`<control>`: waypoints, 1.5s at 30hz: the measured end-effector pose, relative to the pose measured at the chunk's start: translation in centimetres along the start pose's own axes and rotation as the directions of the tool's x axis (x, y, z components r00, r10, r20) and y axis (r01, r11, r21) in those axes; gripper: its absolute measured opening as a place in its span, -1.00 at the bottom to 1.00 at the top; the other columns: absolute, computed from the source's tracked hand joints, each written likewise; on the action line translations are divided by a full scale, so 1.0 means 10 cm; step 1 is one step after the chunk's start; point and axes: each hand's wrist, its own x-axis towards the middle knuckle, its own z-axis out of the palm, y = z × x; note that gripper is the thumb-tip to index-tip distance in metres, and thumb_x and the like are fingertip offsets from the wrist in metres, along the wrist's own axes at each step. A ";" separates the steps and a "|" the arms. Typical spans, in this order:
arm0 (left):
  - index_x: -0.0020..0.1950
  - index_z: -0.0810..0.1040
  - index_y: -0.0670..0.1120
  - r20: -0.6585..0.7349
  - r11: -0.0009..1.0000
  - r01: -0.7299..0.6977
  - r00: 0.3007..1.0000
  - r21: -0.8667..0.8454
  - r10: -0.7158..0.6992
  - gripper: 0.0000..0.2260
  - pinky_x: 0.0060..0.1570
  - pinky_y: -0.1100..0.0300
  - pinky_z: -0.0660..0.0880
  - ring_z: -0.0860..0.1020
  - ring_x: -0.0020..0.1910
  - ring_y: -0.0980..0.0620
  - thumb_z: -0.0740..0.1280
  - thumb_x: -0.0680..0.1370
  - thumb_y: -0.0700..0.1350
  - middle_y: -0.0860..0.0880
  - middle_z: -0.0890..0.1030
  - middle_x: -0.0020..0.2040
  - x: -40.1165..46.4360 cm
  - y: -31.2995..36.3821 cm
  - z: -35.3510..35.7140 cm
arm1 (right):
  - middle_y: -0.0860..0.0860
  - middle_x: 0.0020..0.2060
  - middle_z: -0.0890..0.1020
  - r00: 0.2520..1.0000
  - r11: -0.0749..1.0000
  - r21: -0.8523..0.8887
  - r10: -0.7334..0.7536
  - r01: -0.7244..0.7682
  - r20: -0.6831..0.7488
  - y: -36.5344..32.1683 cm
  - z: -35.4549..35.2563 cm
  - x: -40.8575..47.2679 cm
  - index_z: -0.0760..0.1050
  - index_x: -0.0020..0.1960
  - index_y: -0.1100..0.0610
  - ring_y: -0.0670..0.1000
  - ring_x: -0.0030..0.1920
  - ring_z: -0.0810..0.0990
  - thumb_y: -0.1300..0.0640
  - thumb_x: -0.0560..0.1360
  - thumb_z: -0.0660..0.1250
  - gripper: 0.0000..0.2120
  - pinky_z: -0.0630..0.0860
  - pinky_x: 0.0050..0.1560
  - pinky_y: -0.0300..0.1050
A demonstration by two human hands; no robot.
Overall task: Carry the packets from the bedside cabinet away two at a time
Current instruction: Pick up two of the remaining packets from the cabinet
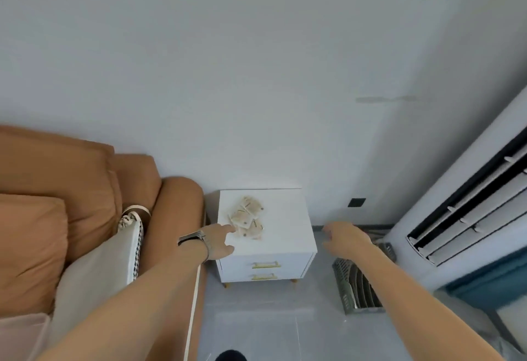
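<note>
A: Where's the left hand (219, 242)?
B: Over the cabinet (285, 235), fingers straight, tips at the near edge of the packets (247, 219); it holds nothing yet.
A: And the right hand (346, 236)?
B: Off to the cabinet's right, above the floor, loosely curled and empty.
A: How will the packets handle?
B: Probably light, thin and slippery; pinch each by an edge off the loose pile.
A: Any containers?
B: A green rack (356, 286) on the floor holds flat pale things; both drawers are closed
</note>
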 end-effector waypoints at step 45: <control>0.36 0.40 0.03 0.150 0.211 0.272 0.874 -0.939 -0.461 -0.57 0.00 0.35 0.51 0.53 0.10 0.19 0.36 0.53 0.09 0.11 0.52 0.15 4.15 -0.89 1.28 | 0.04 -0.08 0.70 0.944 0.557 0.789 -0.024 -0.260 0.328 -1.31 1.93 5.23 0.56 0.02 0.10 0.05 -0.06 0.67 0.09 0.52 0.40 -0.88 0.59 -0.07 -0.05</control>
